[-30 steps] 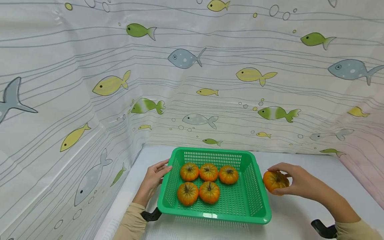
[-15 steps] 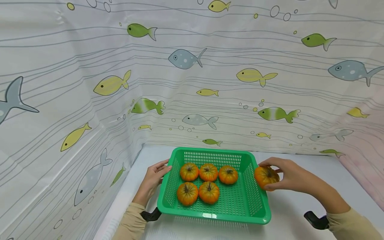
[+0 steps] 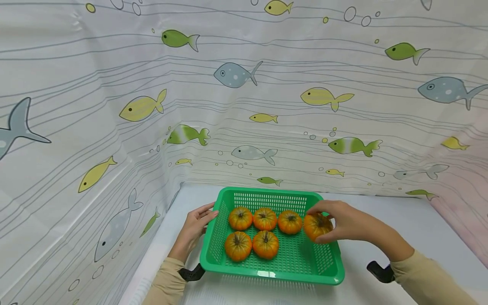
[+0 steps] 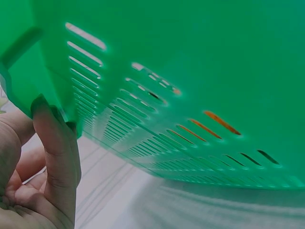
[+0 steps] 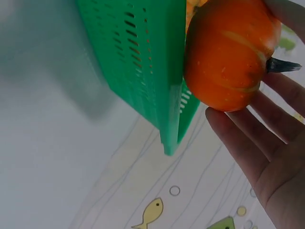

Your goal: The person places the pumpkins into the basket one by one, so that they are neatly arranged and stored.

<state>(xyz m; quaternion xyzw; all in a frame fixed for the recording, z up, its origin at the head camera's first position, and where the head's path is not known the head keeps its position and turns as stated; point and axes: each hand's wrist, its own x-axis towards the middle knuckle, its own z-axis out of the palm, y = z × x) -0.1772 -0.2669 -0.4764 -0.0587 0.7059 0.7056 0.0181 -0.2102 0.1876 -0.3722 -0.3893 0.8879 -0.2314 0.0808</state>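
Observation:
A green plastic basket (image 3: pixel 267 274) stands on the white table, with several small orange pumpkins (image 3: pixel 266 245) in two rows in its left and middle part. My right hand (image 3: pixel 348 222) holds another small pumpkin (image 3: pixel 317 226) between thumb and fingers, over the basket's right side. In the right wrist view this pumpkin (image 5: pixel 228 57) is beside the basket's rim (image 5: pixel 172 86), its dark stem toward the palm. At the basket's left side, my left hand (image 3: pixel 194 228) grips the rim. The left wrist view shows its fingers (image 4: pixel 55 152) bent up against the rim's underside.
Behind the table hangs a pale curtain (image 3: pixel 289 144) printed with fish and wavy lines, which also runs along the left and right. A black strap piece (image 3: pixel 192 272) sits at the left wrist, another (image 3: pixel 381 271) at the right.
My right hand has carried its pumpkin leftward from outside the basket, across the right rim, to above the inside. The left hand, the basket and the other pumpkins stay put.

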